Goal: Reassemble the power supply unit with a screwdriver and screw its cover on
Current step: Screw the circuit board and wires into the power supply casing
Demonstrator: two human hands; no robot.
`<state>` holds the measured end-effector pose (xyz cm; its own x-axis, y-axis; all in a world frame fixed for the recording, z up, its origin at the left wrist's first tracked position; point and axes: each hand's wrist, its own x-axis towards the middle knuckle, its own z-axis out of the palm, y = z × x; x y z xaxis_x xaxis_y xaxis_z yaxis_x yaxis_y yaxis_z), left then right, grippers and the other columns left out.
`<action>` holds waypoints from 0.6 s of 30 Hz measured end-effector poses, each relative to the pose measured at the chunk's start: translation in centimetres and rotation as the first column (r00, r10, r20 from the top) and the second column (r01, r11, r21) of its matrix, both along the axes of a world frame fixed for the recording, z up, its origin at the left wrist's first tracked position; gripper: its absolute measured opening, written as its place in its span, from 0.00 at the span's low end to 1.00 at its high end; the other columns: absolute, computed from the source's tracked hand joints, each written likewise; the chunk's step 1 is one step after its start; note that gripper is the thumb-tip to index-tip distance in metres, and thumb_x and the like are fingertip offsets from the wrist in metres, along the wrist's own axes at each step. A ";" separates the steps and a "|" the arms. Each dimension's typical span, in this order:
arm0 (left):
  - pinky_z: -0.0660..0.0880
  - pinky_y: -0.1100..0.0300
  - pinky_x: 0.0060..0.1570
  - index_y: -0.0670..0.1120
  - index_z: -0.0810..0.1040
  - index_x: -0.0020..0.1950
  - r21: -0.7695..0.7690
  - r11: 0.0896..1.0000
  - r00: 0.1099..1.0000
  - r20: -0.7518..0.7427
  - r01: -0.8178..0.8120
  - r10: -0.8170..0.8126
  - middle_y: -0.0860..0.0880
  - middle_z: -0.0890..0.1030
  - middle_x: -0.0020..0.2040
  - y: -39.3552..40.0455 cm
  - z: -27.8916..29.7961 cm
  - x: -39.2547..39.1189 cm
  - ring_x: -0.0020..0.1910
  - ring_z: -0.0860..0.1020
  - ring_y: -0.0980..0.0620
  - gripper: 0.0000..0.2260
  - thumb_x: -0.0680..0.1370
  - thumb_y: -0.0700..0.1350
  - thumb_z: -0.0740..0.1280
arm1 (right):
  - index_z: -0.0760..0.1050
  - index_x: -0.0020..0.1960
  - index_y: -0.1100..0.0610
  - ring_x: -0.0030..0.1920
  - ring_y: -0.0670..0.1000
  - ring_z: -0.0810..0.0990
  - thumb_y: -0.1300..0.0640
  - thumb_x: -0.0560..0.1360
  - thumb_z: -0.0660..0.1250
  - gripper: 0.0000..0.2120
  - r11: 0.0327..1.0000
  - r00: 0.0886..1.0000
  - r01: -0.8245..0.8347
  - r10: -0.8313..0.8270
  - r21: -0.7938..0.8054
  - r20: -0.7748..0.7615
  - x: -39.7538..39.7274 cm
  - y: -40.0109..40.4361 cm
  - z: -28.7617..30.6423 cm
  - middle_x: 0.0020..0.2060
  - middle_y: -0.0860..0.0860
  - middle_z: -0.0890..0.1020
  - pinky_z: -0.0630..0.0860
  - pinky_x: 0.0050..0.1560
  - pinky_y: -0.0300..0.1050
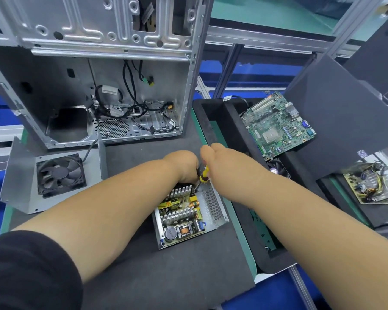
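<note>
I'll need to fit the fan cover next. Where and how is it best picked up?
Probably by the upright side wall of the fan cover at its right edge, coming from above: that thin bent sheet stands free for the fingers to pinch, while the fan fills the flat panel lying on the mat.

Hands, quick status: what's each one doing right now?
Left hand: curled at the power supply unit; grip hidden, cannot tell.
Right hand: holding the screwdriver.

We can't see the fingers of the left hand (184, 165) or right hand (213, 157), both turned away from us. The screwdriver (203, 175) shows only a yellow stretch of handle and a bit of shaft. The far end of the power supply unit (188, 213) sits under the wrists. The computer case (94, 70) runs off the top edge.
</note>
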<state>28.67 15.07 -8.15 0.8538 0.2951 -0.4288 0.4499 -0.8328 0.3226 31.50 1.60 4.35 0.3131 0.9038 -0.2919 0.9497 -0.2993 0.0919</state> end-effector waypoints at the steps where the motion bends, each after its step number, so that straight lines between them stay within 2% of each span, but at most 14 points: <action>1: 0.76 0.55 0.42 0.46 0.82 0.48 0.000 1.000 1.000 0.000 -0.013 0.013 0.46 0.80 0.43 0.0 0.0 0.0 0.43 0.77 0.43 0.11 0.71 0.51 0.71 | 0.57 0.49 0.55 0.34 0.52 0.66 0.61 0.80 0.62 0.12 1.000 0.999 0.019 -0.019 0.008 0.026 0.0 0.2 0.1 0.46 0.54 0.68 0.55 0.28 0.44; 3: 0.73 0.57 0.37 0.45 0.82 0.46 -0.007 1.000 1.000 -0.004 -0.031 0.031 0.46 0.79 0.40 0.1 -0.1 0.0 0.40 0.76 0.44 0.11 0.70 0.51 0.72 | 0.62 0.50 0.55 0.39 0.56 0.71 0.59 0.81 0.62 0.07 0.999 0.995 0.048 -0.050 0.024 0.081 0.0 0.6 0.0 0.48 0.54 0.74 0.64 0.33 0.44; 5: 0.73 0.56 0.37 0.45 0.82 0.46 -0.015 0.999 0.999 -0.015 -0.030 0.030 0.45 0.79 0.41 0.1 -0.1 0.1 0.39 0.76 0.44 0.11 0.70 0.51 0.72 | 0.69 0.54 0.57 0.42 0.58 0.74 0.57 0.81 0.61 0.05 0.997 0.987 0.077 -0.076 -0.001 0.145 -0.2 1.0 -0.2 0.49 0.54 0.78 0.68 0.37 0.46; 8: 0.73 0.55 0.40 0.45 0.82 0.48 -0.021 0.999 0.999 -0.018 -0.027 0.027 0.44 0.81 0.46 0.0 -0.1 0.1 0.42 0.77 0.44 0.11 0.70 0.50 0.72 | 0.76 0.57 0.57 0.39 0.57 0.71 0.57 0.81 0.61 0.08 0.989 0.967 0.135 -0.120 -0.053 0.227 -0.3 1.8 -0.5 0.43 0.53 0.78 0.68 0.36 0.45; 10: 0.75 0.55 0.42 0.46 0.81 0.45 -0.031 0.999 0.999 -0.012 -0.034 0.034 0.45 0.81 0.46 0.0 -0.1 0.1 0.44 0.78 0.43 0.09 0.70 0.50 0.72 | 0.78 0.56 0.56 0.38 0.56 0.71 0.54 0.82 0.58 0.11 0.988 0.959 0.137 -0.115 -0.069 0.258 -0.4 2.0 -0.6 0.39 0.52 0.75 0.64 0.31 0.42; 12: 0.77 0.53 0.45 0.46 0.78 0.41 -0.060 0.997 0.999 -0.008 -0.048 0.048 0.45 0.80 0.45 0.0 0.0 0.0 0.45 0.78 0.42 0.07 0.71 0.49 0.71 | 0.75 0.57 0.56 0.39 0.57 0.72 0.47 0.84 0.54 0.17 0.993 0.965 0.108 -0.095 -0.039 0.243 -0.4 1.7 -0.5 0.43 0.53 0.78 0.62 0.31 0.43; 14: 0.78 0.50 0.50 0.44 0.80 0.45 -0.079 0.996 0.999 -0.005 -0.049 0.049 0.43 0.81 0.47 0.1 0.0 0.1 0.47 0.79 0.41 0.08 0.72 0.48 0.70 | 0.68 0.57 0.56 0.43 0.58 0.74 0.45 0.83 0.53 0.15 0.998 0.987 0.062 -0.060 -0.013 0.147 -0.3 1.2 -0.2 0.52 0.55 0.77 0.64 0.37 0.48; 16: 0.79 0.50 0.51 0.44 0.82 0.49 -0.073 0.996 0.999 -0.005 -0.047 0.047 0.43 0.81 0.48 0.1 -0.1 0.1 0.49 0.79 0.41 0.10 0.72 0.48 0.70 | 0.60 0.53 0.55 0.43 0.59 0.71 0.51 0.81 0.58 0.09 0.999 0.999 0.041 -0.041 -0.022 0.004 -0.3 0.6 0.5 0.54 0.57 0.74 0.62 0.39 0.48; 18: 0.78 0.52 0.47 0.45 0.83 0.47 -0.061 0.997 0.999 -0.009 -0.048 0.047 0.44 0.82 0.46 0.1 -0.2 0.0 0.47 0.80 0.42 0.12 0.70 0.51 0.73 | 0.60 0.52 0.56 0.41 0.56 0.68 0.58 0.79 0.62 0.10 0.998 0.999 0.038 -0.040 -0.043 -0.028 -0.2 0.5 1.0 0.53 0.57 0.73 0.62 0.36 0.47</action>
<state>28.72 15.16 -8.31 0.8362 0.3084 -0.4534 0.4911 -0.7891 0.3690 31.35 2.09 5.33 0.3388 0.8776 -0.3392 0.9398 -0.3326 0.0784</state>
